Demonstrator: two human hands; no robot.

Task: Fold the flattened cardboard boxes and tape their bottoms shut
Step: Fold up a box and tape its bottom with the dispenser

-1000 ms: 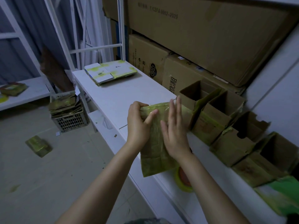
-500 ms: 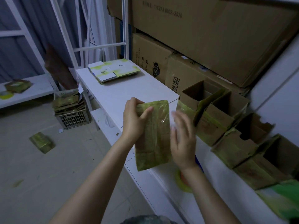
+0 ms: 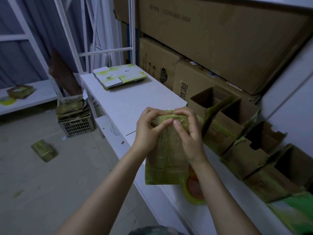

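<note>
Head view showed both hands holding one small green-brown box (image 3: 164, 160) up over the near edge of the white table (image 3: 122, 106). The left hand (image 3: 147, 131) and the right hand (image 3: 189, 138) each had fingers curled over the top edge of the box, with the thumbs pressed on its near side, close together. Shiny clear tape (image 3: 169, 117) seemed to lie there (the light was dim, so its edge was hard to see). My guess was that the step in hand was rubbing tape down on the bottom flaps. The next move likely called for a firm press along the seam, then turning the box over and setting it by the others. A roll of tape (image 3: 194, 189) lay on the table just under the right wrist. To the right stood a row of open boxes (image 3: 237, 129), touching each other. Farther along the table lay a pile of flat boxes (image 3: 118, 77). Down on the floor sat a crate (image 3: 76, 126) full of flat boxes, and one loose box (image 3: 44, 150). Big brown cartons (image 3: 220, 39) were stacked at the back.
</note>
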